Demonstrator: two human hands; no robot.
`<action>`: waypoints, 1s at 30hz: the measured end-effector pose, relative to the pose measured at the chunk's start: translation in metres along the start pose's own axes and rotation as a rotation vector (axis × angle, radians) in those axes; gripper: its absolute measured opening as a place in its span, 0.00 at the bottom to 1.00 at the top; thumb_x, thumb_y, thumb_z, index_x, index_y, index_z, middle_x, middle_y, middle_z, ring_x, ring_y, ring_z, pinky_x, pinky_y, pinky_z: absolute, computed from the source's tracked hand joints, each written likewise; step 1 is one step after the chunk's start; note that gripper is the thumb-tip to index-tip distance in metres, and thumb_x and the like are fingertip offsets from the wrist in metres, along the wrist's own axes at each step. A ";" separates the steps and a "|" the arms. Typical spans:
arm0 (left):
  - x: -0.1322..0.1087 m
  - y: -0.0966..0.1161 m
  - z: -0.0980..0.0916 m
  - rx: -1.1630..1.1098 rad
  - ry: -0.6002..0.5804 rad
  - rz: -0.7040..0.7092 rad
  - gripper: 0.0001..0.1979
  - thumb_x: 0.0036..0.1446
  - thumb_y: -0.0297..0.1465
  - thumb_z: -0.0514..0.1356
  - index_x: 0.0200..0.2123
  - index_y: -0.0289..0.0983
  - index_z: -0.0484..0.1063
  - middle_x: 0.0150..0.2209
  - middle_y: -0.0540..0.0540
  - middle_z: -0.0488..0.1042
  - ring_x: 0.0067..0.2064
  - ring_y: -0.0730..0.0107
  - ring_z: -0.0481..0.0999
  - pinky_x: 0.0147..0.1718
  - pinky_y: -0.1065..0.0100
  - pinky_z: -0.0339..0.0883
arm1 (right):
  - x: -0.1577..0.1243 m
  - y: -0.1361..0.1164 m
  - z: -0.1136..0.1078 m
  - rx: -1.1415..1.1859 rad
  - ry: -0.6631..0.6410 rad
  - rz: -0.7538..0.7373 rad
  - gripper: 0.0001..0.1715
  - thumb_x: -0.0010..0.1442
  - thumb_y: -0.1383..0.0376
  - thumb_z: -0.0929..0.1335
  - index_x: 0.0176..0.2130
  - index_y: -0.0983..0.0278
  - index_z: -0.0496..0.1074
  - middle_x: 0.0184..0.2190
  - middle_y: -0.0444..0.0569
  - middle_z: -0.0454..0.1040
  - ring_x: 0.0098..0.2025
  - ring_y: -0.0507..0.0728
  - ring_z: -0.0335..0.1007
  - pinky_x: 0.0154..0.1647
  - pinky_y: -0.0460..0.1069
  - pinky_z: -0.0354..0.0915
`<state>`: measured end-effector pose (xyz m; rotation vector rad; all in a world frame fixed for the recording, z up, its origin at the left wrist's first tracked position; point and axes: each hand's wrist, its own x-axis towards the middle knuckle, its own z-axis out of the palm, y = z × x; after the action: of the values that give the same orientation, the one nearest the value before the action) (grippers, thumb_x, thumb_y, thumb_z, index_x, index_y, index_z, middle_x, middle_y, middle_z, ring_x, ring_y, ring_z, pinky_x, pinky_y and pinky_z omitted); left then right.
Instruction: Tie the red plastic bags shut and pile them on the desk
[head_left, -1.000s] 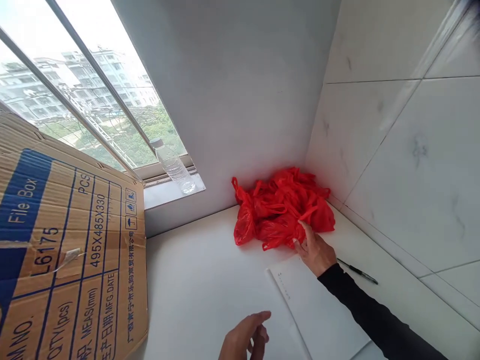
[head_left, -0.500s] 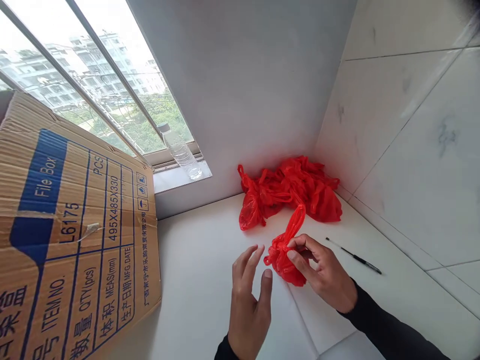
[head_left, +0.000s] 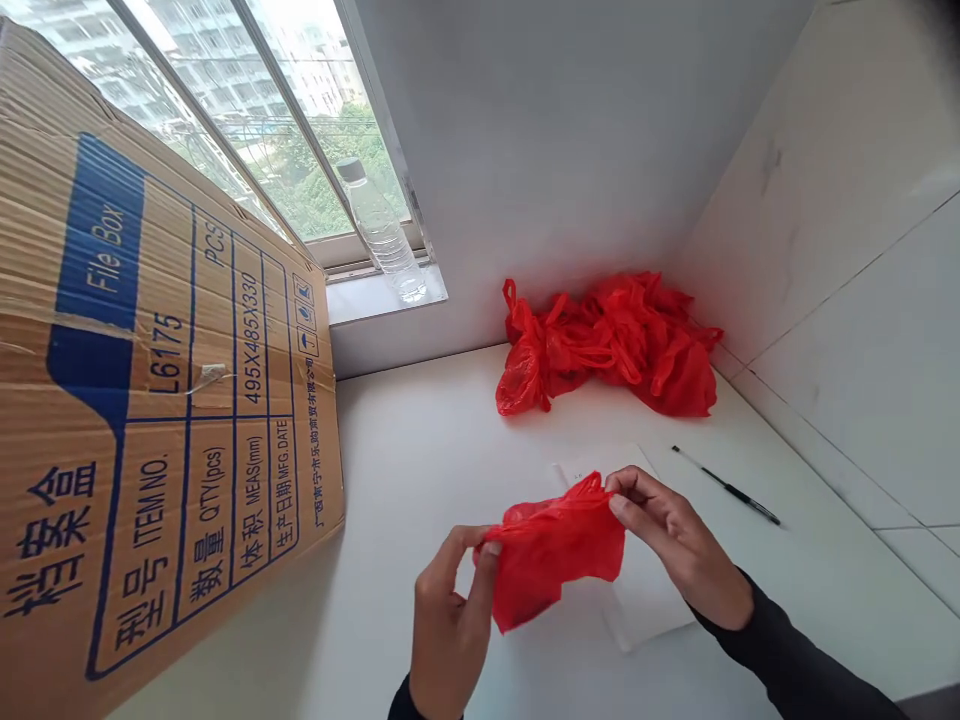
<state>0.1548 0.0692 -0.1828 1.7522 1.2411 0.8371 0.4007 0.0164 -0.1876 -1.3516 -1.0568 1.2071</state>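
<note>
A red plastic bag [head_left: 559,550] is stretched between my two hands above the white table. My left hand [head_left: 454,610] pinches its left corner between thumb and fingers. The right-hand end of its top edge is pinched in my right hand [head_left: 679,535]. The bag hangs down between them, fairly flat and wrinkled along the top. Beneath and behind it lies a white sheet or booklet [head_left: 660,590], partly hidden by the bag.
Several crumpled red plastic bags [head_left: 622,345] lie against the wall. A black pen [head_left: 739,495] rests to the right on the white table [head_left: 405,430]. On the left stands a large cardboard box [head_left: 172,420]. A clear plastic bottle [head_left: 386,230] is on the windowsill [head_left: 386,298].
The bag was bunched up in my right hand and is now spread out. My left hand, open before, has taken hold of its left corner. The camera view has shifted.
</note>
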 end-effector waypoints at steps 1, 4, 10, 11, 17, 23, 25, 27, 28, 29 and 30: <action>-0.003 -0.005 -0.007 -0.025 0.025 -0.054 0.10 0.69 0.37 0.55 0.44 0.41 0.75 0.38 0.48 0.79 0.39 0.65 0.78 0.38 0.66 0.71 | 0.001 0.006 -0.002 -0.045 0.025 0.019 0.14 0.71 0.52 0.61 0.39 0.58 0.66 0.32 0.42 0.62 0.35 0.54 0.60 0.39 0.50 0.62; -0.012 -0.018 -0.018 -0.119 0.030 -0.190 0.13 0.69 0.40 0.54 0.48 0.42 0.74 0.45 0.45 0.79 0.47 0.61 0.78 0.42 0.65 0.72 | 0.002 0.018 0.005 -0.282 0.032 -0.008 0.12 0.69 0.53 0.63 0.38 0.58 0.67 0.43 0.47 0.68 0.49 0.60 0.64 0.52 0.55 0.63; -0.021 -0.017 -0.004 0.012 -0.016 -0.037 0.19 0.66 0.36 0.59 0.60 0.50 0.68 0.57 0.44 0.69 0.56 0.60 0.72 0.49 0.63 0.73 | -0.001 0.017 0.045 -0.497 -0.120 -0.136 0.11 0.66 0.54 0.67 0.42 0.58 0.67 0.38 0.46 0.72 0.41 0.60 0.66 0.45 0.57 0.65; -0.022 -0.016 -0.003 0.037 -0.023 -0.010 0.17 0.65 0.36 0.60 0.56 0.50 0.71 0.55 0.44 0.70 0.53 0.61 0.73 0.45 0.65 0.74 | -0.001 0.017 0.048 -0.488 -0.139 -0.140 0.08 0.68 0.57 0.66 0.44 0.58 0.68 0.35 0.45 0.72 0.38 0.58 0.66 0.43 0.56 0.65; -0.023 -0.018 -0.021 0.017 0.260 -0.124 0.06 0.64 0.38 0.60 0.40 0.44 0.73 0.42 0.48 0.73 0.44 0.67 0.74 0.41 0.71 0.71 | -0.006 0.022 0.026 -0.448 -0.008 -0.066 0.12 0.71 0.58 0.60 0.39 0.58 0.68 0.34 0.44 0.71 0.36 0.56 0.66 0.35 0.52 0.64; -0.024 -0.014 -0.019 -0.055 0.223 -0.168 0.16 0.63 0.42 0.61 0.52 0.45 0.70 0.51 0.45 0.73 0.52 0.60 0.75 0.47 0.65 0.71 | -0.002 0.023 0.026 -0.492 0.002 -0.071 0.12 0.68 0.53 0.65 0.43 0.58 0.67 0.43 0.48 0.71 0.48 0.60 0.68 0.46 0.55 0.68; -0.024 -0.013 -0.015 0.037 0.156 -0.103 0.17 0.60 0.37 0.64 0.52 0.46 0.70 0.48 0.47 0.74 0.50 0.62 0.75 0.46 0.65 0.71 | 0.002 0.023 0.034 -0.461 -0.030 -0.051 0.17 0.67 0.54 0.66 0.52 0.57 0.66 0.38 0.45 0.70 0.42 0.58 0.70 0.47 0.55 0.69; -0.024 -0.013 -0.015 0.103 0.154 -0.042 0.11 0.61 0.34 0.63 0.47 0.46 0.73 0.43 0.49 0.73 0.45 0.64 0.74 0.43 0.67 0.70 | 0.004 0.024 0.037 -0.460 -0.055 -0.053 0.20 0.68 0.56 0.65 0.57 0.57 0.65 0.34 0.44 0.70 0.39 0.57 0.70 0.45 0.55 0.69; -0.025 -0.014 -0.016 0.115 0.191 -0.031 0.07 0.62 0.34 0.62 0.44 0.46 0.74 0.42 0.49 0.72 0.44 0.65 0.74 0.42 0.67 0.69 | 0.005 0.024 0.036 -0.467 -0.047 -0.062 0.19 0.69 0.57 0.64 0.57 0.56 0.66 0.33 0.44 0.69 0.38 0.57 0.69 0.45 0.55 0.69; -0.026 -0.015 -0.018 0.129 0.250 -0.034 0.05 0.63 0.34 0.61 0.42 0.46 0.76 0.43 0.49 0.72 0.45 0.65 0.73 0.43 0.67 0.68 | 0.005 0.023 0.034 -0.471 -0.015 -0.070 0.17 0.70 0.57 0.63 0.56 0.56 0.68 0.32 0.44 0.69 0.37 0.57 0.69 0.44 0.55 0.69; -0.028 -0.016 -0.020 0.147 0.319 -0.048 0.05 0.64 0.35 0.61 0.41 0.46 0.77 0.44 0.49 0.71 0.47 0.64 0.73 0.46 0.66 0.67 | 0.004 0.022 0.031 -0.473 0.046 -0.084 0.16 0.70 0.57 0.62 0.54 0.56 0.70 0.32 0.44 0.69 0.37 0.57 0.68 0.43 0.55 0.69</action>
<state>0.1224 0.0507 -0.1898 1.7410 1.5826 1.0493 0.3703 0.0213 -0.2100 -1.6634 -1.4088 0.8884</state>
